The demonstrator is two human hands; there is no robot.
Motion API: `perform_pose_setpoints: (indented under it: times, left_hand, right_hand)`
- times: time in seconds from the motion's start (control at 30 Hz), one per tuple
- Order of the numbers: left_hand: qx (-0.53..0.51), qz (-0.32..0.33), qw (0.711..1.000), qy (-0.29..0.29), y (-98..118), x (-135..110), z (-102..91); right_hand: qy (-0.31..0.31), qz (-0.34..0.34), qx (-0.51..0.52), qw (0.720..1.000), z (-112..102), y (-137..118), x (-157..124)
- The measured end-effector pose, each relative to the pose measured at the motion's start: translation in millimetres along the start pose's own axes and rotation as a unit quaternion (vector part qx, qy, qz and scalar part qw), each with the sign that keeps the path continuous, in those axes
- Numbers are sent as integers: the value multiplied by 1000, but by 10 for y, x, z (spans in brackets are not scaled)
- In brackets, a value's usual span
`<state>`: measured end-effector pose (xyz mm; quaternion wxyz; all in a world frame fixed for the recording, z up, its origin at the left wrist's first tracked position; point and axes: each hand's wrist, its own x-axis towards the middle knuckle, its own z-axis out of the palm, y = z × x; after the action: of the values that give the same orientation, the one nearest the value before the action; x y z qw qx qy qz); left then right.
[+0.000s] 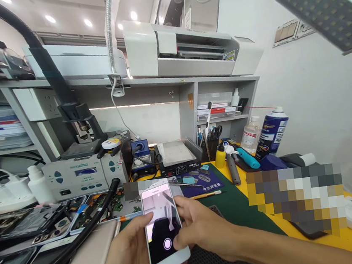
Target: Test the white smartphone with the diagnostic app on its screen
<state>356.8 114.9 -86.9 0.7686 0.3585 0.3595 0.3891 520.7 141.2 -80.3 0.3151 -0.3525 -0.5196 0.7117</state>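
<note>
A white smartphone [163, 231] is held upright over the workbench, its lit screen toward me with a camera picture and a round shutter button. My left hand [130, 249] is wrapped round the phone's left side and back, the thumb resting on the screen's left edge. On the other side, my right hand [202, 226] grips the right edge; its thumb lies on the glass beside the round button, and its fingers pass behind the phone. Part of both hands' fingers is hidden by the phone. Beneath it lies a dark perforated mat [206, 260].
A hot-air station [85, 174] stands at the left, its black hose [88, 226] crossing over opened phones and circuit boards. A heating plate [178, 153] is behind the phone. To the right are a yellow bottle [220, 156], a spray can [271, 131] and a blurred-out patch.
</note>
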Motion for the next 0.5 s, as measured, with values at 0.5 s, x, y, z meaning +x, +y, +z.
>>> perform_pose_setpoints:
  times: [0.5]
  left_hand:
    - [-61, -45, 997, 1, 63, -12, -18]
  right_hand:
    - [14, 35, 52, 998, -33, 94, 62]
